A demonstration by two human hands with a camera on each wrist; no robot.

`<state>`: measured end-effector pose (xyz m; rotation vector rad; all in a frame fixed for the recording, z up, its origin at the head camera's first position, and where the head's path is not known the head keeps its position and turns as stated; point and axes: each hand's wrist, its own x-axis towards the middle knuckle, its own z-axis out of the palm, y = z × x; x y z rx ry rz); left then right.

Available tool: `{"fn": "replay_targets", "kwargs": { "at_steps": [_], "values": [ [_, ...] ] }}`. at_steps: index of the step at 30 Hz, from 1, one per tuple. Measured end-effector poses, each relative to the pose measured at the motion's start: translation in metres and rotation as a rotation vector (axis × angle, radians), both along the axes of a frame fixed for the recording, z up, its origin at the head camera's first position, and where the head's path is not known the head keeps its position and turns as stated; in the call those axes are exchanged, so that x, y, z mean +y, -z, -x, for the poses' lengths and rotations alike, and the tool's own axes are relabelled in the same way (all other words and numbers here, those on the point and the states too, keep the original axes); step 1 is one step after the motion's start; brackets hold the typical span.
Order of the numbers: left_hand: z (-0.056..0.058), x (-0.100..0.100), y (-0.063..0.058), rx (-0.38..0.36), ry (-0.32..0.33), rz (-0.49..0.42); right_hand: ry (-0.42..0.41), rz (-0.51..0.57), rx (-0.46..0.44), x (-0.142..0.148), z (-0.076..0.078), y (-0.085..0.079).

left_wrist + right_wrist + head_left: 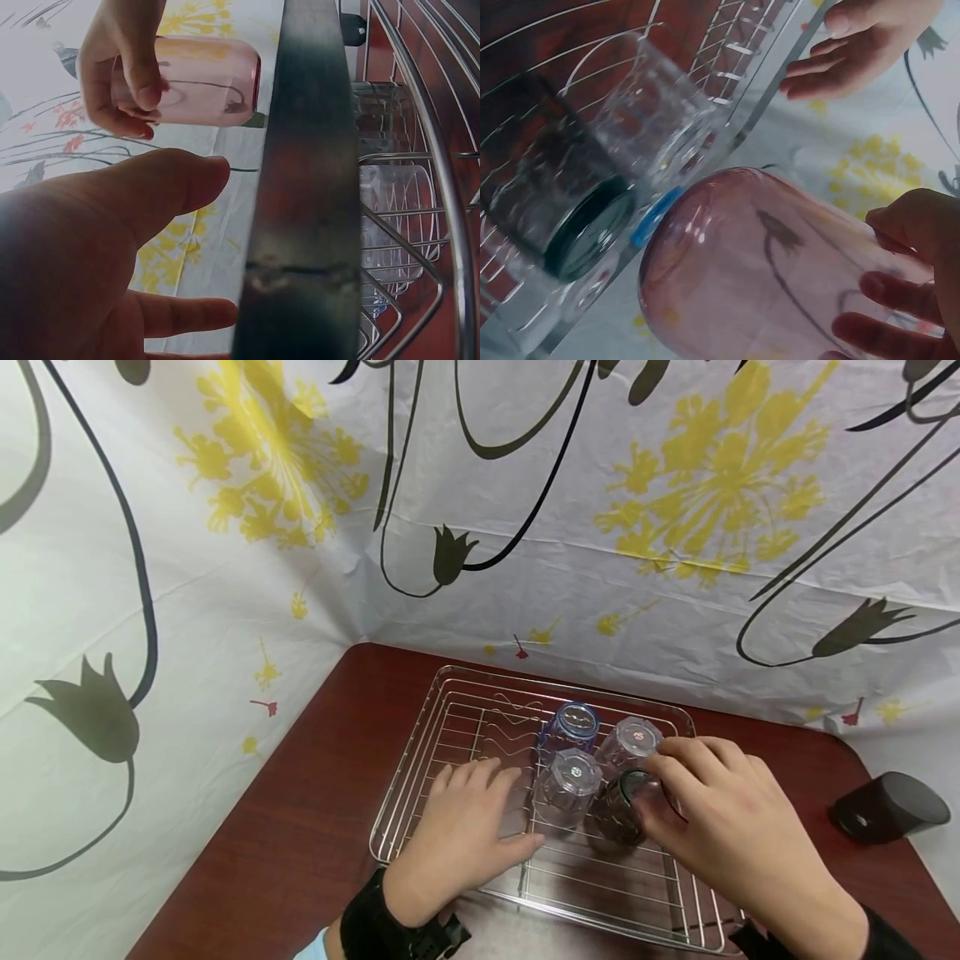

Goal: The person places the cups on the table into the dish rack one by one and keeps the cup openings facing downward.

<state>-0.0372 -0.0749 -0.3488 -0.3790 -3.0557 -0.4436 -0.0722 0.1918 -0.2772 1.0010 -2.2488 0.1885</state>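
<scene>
My right hand (723, 806) grips a pink, see-through glass (757, 262) by its open end, thumb on one side and fingers on the other. In the left wrist view, that pink glass (214, 81) is held clear of the rack; in the head view my hand mostly hides it. Right beside it, a dark green-tinted glass (618, 814) stands upside down on the wire rack (600, 889). Behind are two clear glasses, one nearer (566, 793) and one farther (626, 747), and a blue glass (570, 727). My left hand (465, 827) hovers over the rack's left part, fingers spread, holding nothing.
A black cylinder (890, 807) stands on the brown table (300, 802) right of the rack. Wavy wire dividers (510, 735) rise from the rack's left half. A white patterned cloth (510, 610) hangs behind the table.
</scene>
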Motion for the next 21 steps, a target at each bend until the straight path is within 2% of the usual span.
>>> {"fn": "replay_targets", "kwargs": {
  "at_steps": [5, 12, 21],
  "values": [
    [-0.001, 0.001, -0.001, -0.012, 0.007, -0.004, -0.049, 0.005, 0.016, -0.012, -0.005, -0.001],
    [-0.003, 0.004, -0.002, -0.012, 0.022, 0.007, -0.074, -0.024, -0.042, -0.022, -0.010, -0.001],
    [-0.004, 0.009, 0.000, -0.019, 0.051, -0.031, -0.134, -0.012, -0.039, -0.038, -0.018, 0.000]
  ]
}}
